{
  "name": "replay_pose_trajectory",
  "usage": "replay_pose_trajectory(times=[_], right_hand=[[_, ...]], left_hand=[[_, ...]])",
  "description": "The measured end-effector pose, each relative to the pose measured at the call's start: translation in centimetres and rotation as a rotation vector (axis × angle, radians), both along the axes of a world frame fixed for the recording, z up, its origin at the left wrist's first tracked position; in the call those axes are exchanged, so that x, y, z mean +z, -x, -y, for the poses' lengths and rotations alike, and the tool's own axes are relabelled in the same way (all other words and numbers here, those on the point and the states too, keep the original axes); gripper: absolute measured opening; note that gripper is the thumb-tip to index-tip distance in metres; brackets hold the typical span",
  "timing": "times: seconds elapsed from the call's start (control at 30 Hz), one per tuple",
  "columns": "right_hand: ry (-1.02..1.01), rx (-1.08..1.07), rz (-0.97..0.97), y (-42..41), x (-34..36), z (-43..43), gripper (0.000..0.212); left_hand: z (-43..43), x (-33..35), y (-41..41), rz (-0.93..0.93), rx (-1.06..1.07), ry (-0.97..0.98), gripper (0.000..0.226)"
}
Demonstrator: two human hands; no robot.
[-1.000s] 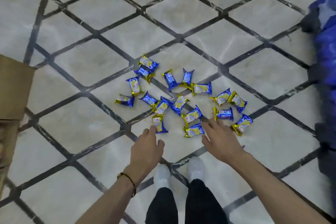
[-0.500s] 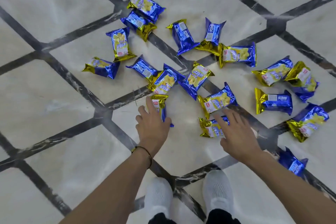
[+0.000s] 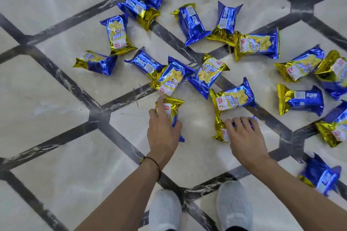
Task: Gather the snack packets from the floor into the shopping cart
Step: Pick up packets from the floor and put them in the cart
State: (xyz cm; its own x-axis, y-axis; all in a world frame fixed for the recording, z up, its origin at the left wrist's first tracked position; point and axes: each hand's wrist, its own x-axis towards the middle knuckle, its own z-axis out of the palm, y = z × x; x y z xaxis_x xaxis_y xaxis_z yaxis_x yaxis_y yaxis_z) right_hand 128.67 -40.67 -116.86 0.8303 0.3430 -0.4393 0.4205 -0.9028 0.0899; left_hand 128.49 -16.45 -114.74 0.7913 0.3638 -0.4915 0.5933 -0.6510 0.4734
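Observation:
Several blue-and-gold snack packets (image 3: 255, 44) lie scattered on the marble floor (image 3: 56, 99) in the head view. My left hand (image 3: 163, 133) is curled around one packet (image 3: 171, 108) at the near edge of the pile, thumb on its right side. My right hand (image 3: 244, 137) has its fingers bent over another packet (image 3: 219, 127), whose gold end sticks out to the left; its thumb is hidden. Both packets still touch the floor. No shopping cart is in view.
My two white shoes (image 3: 165, 210) stand just behind my hands. One packet (image 3: 321, 176) lies apart at the right, close to my right foot. Dark diagonal lines cross the pale floor tiles.
The camera has dropped closer to the floor, so the cardboard box and blue object left the view. Both hands reached forward and closed over the two nearest packets.

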Motion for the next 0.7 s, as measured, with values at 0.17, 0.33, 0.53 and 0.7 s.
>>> replay_pose_trajectory(times=[0.17, 0.33, 0.53, 0.7], right_hand=[[-0.059, -0.179, -0.043, 0.6, 4.8, -0.2, 0.055], [-0.194, -0.309, 0.062, -1.4, 15.0, -1.8, 0.064], [-0.329, -0.395, 0.247, -7.2, 30.7, -3.8, 0.066], [-0.422, -0.46, 0.407, -12.5, 46.9, -5.3, 0.062]], left_hand=[[0.0, 4.8, 0.8, -0.024, -0.014, 0.003, 0.091], [1.4, 13.5, -0.4, 0.039, 0.026, 0.048, 0.09], [2.1, 28.9, -5.0, 0.174, -0.004, 0.051, 0.089], [1.9, 44.8, -10.1, 0.363, 0.0, -0.024, 0.088]])
